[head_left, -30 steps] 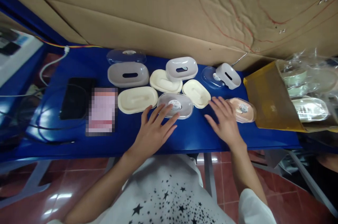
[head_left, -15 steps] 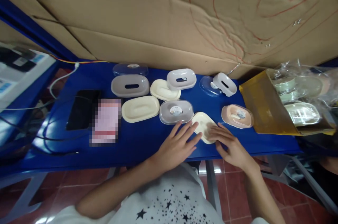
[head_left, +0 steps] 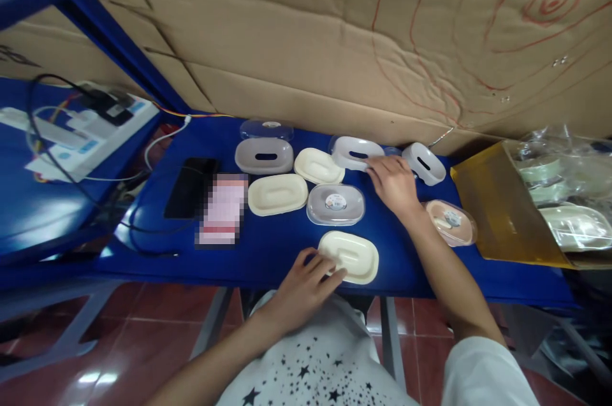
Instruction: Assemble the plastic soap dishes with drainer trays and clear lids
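Note:
My left hand rests its loosely bent, parted fingers on the left end of a cream oval tray, flat near the front edge. Farther back, my right hand is closed on the right front rim of a light grey oval shell with a slot. Under its left side is another cream tray. Between my hands lies a grey oval dish under a clear lid with a round label. To its left is a third cream tray.
A slotted grey shell stands back left, another grey shell back right. A peach lidded dish lies beside the open carton of wrapped dishes. A black phone, a blurred pink item and cables occupy the left.
My right hand has left the front cream tray and reached back to the grey shell, which has shifted slightly right. The front tray has turned and come nearer. The view has shifted left.

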The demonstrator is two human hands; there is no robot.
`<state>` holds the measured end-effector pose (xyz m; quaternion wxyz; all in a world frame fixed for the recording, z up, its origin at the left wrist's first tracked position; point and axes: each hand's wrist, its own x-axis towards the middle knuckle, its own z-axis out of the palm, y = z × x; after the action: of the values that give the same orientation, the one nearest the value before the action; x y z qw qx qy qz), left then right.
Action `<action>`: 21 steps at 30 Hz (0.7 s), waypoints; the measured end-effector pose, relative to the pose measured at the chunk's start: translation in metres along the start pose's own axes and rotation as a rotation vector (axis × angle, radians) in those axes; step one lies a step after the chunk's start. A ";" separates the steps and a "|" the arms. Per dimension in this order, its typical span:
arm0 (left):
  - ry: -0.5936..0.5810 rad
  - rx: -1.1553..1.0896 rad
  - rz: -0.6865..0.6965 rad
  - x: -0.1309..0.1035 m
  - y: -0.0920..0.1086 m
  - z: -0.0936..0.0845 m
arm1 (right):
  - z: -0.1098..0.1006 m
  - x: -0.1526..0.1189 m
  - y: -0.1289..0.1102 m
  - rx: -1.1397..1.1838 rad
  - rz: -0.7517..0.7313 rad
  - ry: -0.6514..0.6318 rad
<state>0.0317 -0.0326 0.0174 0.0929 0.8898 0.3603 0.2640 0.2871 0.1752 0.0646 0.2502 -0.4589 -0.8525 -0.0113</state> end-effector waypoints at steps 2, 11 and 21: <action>0.061 -0.003 -0.029 -0.001 -0.004 0.001 | -0.025 -0.038 -0.012 -0.018 0.038 0.085; 0.105 -0.044 -0.077 0.031 -0.005 0.015 | -0.059 -0.226 -0.100 0.035 0.169 0.067; 0.043 -0.113 -0.126 0.022 -0.003 0.007 | -0.051 -0.194 -0.109 0.019 0.020 -0.143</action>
<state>0.0473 -0.0148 0.0195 0.1514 0.8529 0.4019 0.2967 0.3101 -0.0513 0.0471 0.1931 -0.4646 -0.8636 0.0320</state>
